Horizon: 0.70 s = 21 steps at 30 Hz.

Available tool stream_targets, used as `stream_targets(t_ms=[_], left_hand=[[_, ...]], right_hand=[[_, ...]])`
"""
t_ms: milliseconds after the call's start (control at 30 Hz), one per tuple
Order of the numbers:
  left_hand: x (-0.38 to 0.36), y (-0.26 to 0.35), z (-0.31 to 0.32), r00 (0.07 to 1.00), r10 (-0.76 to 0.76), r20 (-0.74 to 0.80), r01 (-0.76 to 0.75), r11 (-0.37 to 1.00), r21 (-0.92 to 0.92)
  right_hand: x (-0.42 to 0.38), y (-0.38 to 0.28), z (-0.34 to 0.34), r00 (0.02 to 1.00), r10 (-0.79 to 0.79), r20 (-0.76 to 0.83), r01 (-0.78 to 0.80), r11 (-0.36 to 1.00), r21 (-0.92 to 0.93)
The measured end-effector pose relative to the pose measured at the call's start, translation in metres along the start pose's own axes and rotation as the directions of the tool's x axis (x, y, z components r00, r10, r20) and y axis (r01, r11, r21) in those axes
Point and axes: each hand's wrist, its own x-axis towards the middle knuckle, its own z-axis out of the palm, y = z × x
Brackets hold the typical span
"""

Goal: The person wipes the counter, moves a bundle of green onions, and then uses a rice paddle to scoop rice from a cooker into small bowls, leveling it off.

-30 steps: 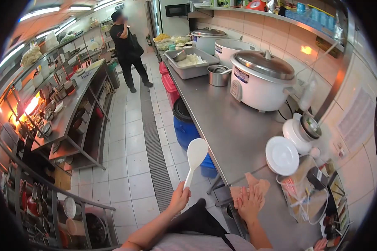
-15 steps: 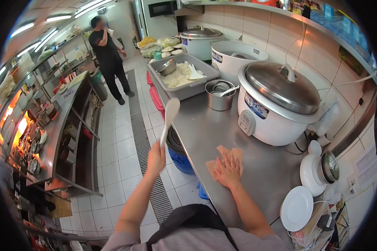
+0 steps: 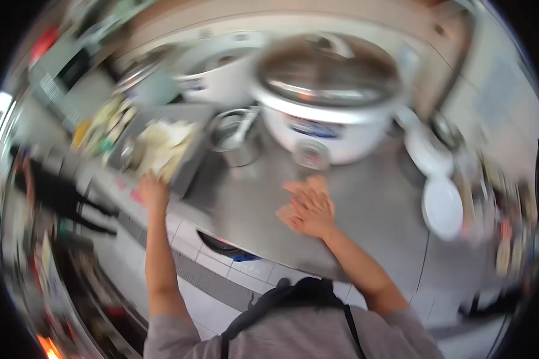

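Note:
My left hand point(image 3: 154, 190) is at the near side of the grey tub point(image 3: 188, 164). Its fingers are smeared by motion, and no rice paddle shows clearly in them. White rice point(image 3: 161, 152) fills part of that tub, with a blurred white shape point(image 3: 176, 134) on top and a metal bowl point(image 3: 132, 154) at its left. My right hand point(image 3: 312, 212) lies flat, fingers spread, on a pinkish-orange cloth point(image 3: 288, 216) on the steel counter point(image 3: 251, 209).
A large lidded rice cooker point(image 3: 329, 128) stands behind the cloth. Left of it is a steel pot point(image 3: 239, 152) holding utensils. White dishes point(image 3: 442, 206) sit at the right. A person in dark clothes point(image 3: 57, 191) stands at far left. A blue bin point(image 3: 245, 257) is below the counter edge.
The view has swung right and is blurred. My left hand, which held up a white rice paddle over the aisle, has moved to the tub. My right hand stays on the cloth.

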Motion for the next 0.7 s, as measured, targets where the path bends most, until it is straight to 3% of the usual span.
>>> stream_targets(t_ms=[33,67,133,200,233,300,400,533,567,600,667,700], left_hand=[[-0.003,0.011,-0.001,0.978,0.143,-0.155,-0.163,0.978,-0.128],[-0.006,0.03,-0.007,0.942,0.263,-0.208,-0.31,0.92,-0.238],[-0.032,0.08,-0.024,0.839,0.465,-0.283,-0.545,0.701,-0.46],[-0.068,0.131,-0.025,0.671,0.609,-0.422,-0.73,0.444,-0.52],[-0.088,0.157,-0.028,0.626,0.649,-0.432,-0.75,0.351,-0.56],[-0.133,0.201,-0.047,0.518,0.711,-0.475,-0.758,0.125,-0.64],[-0.194,0.255,-0.085,0.366,0.739,-0.566,-0.678,-0.204,-0.706],[-0.269,0.294,-0.131,0.294,0.724,-0.624,-0.522,-0.426,-0.739],[-0.286,0.299,-0.138,0.261,0.743,-0.616,-0.433,-0.48,-0.763],[-0.303,0.306,-0.144,0.248,0.738,-0.628,-0.423,-0.501,-0.755],[-0.337,0.322,-0.154,0.118,0.773,-0.623,-0.333,-0.56,-0.758],[-0.352,0.333,-0.161,0.11,0.763,-0.637,-0.33,-0.577,-0.747]], right_hand=[[0.005,-0.006,-0.011,0.995,0.086,0.049,-0.089,0.994,0.068],[0.012,-0.013,-0.024,0.981,0.175,0.088,-0.186,0.973,0.137],[0.012,-0.024,-0.033,0.91,0.415,0.006,-0.402,0.879,0.257],[-0.005,-0.026,-0.001,0.901,0.41,-0.141,-0.394,0.91,0.129],[-0.009,-0.025,0.005,0.862,0.48,-0.162,-0.467,0.877,0.113],[-0.025,-0.022,0.006,0.924,0.361,-0.128,-0.364,0.931,0.003],[-0.063,-0.005,-0.017,0.891,0.43,-0.147,-0.43,0.902,0.03],[-0.139,0.04,-0.045,0.799,0.551,-0.241,-0.551,0.831,0.074],[-0.162,0.053,-0.054,0.742,0.598,-0.304,-0.612,0.789,0.058],[-0.188,0.065,-0.064,0.682,0.634,-0.365,-0.667,0.744,0.046],[-0.244,0.091,-0.085,0.612,0.684,-0.396,-0.746,0.666,-0.003],[-0.274,0.105,-0.096,0.553,0.716,-0.425,-0.803,0.594,-0.044]])
